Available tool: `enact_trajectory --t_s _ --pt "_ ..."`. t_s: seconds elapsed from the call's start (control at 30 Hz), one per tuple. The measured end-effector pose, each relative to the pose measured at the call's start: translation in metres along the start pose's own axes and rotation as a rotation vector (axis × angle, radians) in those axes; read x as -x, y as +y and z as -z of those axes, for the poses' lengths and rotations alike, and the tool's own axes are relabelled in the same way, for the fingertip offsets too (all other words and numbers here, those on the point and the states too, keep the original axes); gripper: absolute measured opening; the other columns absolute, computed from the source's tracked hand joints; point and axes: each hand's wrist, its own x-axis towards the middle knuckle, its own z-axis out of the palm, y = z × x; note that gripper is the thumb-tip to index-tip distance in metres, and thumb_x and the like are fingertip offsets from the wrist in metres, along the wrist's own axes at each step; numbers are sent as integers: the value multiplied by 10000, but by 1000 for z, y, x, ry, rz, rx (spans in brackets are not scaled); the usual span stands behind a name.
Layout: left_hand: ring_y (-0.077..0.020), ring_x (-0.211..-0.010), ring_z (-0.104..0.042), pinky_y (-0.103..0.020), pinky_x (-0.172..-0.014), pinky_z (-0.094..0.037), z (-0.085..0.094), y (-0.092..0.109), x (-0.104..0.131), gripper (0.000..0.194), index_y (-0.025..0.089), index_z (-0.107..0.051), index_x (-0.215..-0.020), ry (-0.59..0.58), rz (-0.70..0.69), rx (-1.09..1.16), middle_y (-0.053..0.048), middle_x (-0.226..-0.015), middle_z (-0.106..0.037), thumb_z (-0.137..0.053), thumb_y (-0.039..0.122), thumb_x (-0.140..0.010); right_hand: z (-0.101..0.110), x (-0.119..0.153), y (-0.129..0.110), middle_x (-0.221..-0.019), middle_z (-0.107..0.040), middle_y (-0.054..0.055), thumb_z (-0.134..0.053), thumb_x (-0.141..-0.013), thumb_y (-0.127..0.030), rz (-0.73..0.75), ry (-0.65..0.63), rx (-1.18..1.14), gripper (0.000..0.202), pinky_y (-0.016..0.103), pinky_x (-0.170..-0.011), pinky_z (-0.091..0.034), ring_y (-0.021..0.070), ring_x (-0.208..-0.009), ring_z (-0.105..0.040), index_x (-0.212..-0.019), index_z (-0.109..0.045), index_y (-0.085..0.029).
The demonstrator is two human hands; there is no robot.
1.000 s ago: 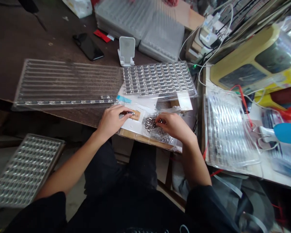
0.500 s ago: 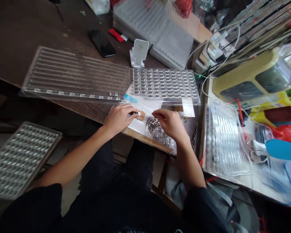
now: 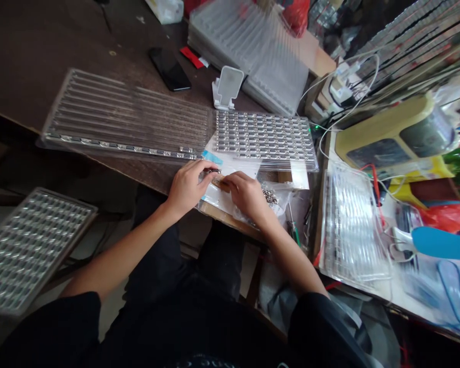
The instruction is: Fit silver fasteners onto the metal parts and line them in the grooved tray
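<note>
My left hand (image 3: 189,185) pinches a small dark connector (image 3: 214,170) with metal edges between thumb and fingers. Close to its right, my right hand (image 3: 245,194) has its fingers pressed together over a small brown block (image 3: 221,183); whatever is in the fingertips is too small to make out. Beyond my left hand lies a clear ribbed tray (image 3: 130,112) with a row of connectors along its near edge. A second tray (image 3: 266,135), mostly filled with connectors, sits beyond my right hand. Small metal parts (image 3: 270,197) in a clear bag lie right of my right hand.
A black phone (image 3: 170,69) and a white stand (image 3: 229,86) are behind the trays. Stacked clear trays (image 3: 230,38) lie at the back. Another filled tray (image 3: 34,245) is at lower left. A screwdriver (image 3: 293,227) and a yellow device (image 3: 387,135) are on the right.
My right hand has moved left from above the bag of metal parts to the brown block beside my left hand. My left hand still holds the connector. The view has shifted slightly.
</note>
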Motion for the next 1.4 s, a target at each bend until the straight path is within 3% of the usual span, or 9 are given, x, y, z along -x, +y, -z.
enact_trajectory --t_s 0.13,0.23,0.3,0.4,0.57,0.93,1.2,1.3,1.4 --pt "-212 -939 -690 -338 -882 -527 -1 2 -1 84 195 -701 -998 5 22 -28 -41 -999 -758 -651 215 -934 -4 3 -9 -1068 -714 138 -477 -1015 -152 20 -68 189 296 316 -759 -474 251 -941 -678 -1195 -711 -179" --pt "-220 -912 -697 -350 -862 -532 -4 5 -5 81 195 -699 -980 -14 25 -59 -51 -980 -759 -676 234 -913 4 4 -6 -1081 -731 113 -487 -1006 -144 59 -83 89 317 308 -764 -485 238 -935 -696 -1200 -726 -219" --pt "-220 -898 -698 -350 -839 -532 -9 8 -8 72 198 -700 -968 -42 7 -64 -53 -966 -757 -683 233 -908 16 10 3 -1110 -747 91 -485 -997 -140 65 -24 -40 326 300 -809 -501 222 -975 -707 -1173 -744 -234" --pt "-209 -849 -684 -350 -798 -526 -19 11 -12 38 216 -702 -936 -118 -14 -62 -35 -912 -750 -695 229 -901 39 25 21 -1039 -776 77 -535 -961 -169 -51 67 -111 264 313 -828 -516 210 -920 -720 -1072 -771 -213" --pt "-221 -857 -660 -353 -776 -510 -30 8 -12 44 226 -698 -898 -178 -23 -81 -19 -863 -739 -732 247 -880 63 50 41 -974 -798 50 -609 -912 -249 -197 -94 -13 197 335 -763 -510 212 -809 -719 -998 -785 -230" --pt "-239 -890 -649 -383 -824 -505 -31 9 -14 59 214 -679 -834 -224 -65 -179 -32 -874 -733 -714 214 -881 54 53 46 -1057 -775 64 -654 -890 -239 -169 -119 -16 207 355 -790 -490 246 -936 -710 -1064 -767 -226" --pt "-245 -925 -646 -380 -840 -508 -33 11 -7 58 212 -672 -881 -194 -77 -160 -48 -914 -734 -653 175 -921 46 48 44 -894 -761 54 -617 -862 -104 -170 -173 -42 170 298 -677 -416 188 -770 -662 -919 -748 -196" --pt "-238 -951 -657 -375 -858 -514 -26 15 -11 100 204 -682 -916 -108 -77 -143 -54 -941 -742 -594 187 -961 47 47 48 -916 -785 68 -612 -871 -111 -135 -164 -67 187 312 -714 -448 208 -810 -698 -915 -774 -194" --pt "-230 -959 -666 -366 -867 -515 -5 12 -26 107 204 -698 -976 -23 -49 -185 -54 -978 -749 -592 219 -968 46 45 53 -966 -801 80 -593 -903 -176 -96 -105 -115 210 348 -774 -491 245 -882 -731 -932 -798 -206"
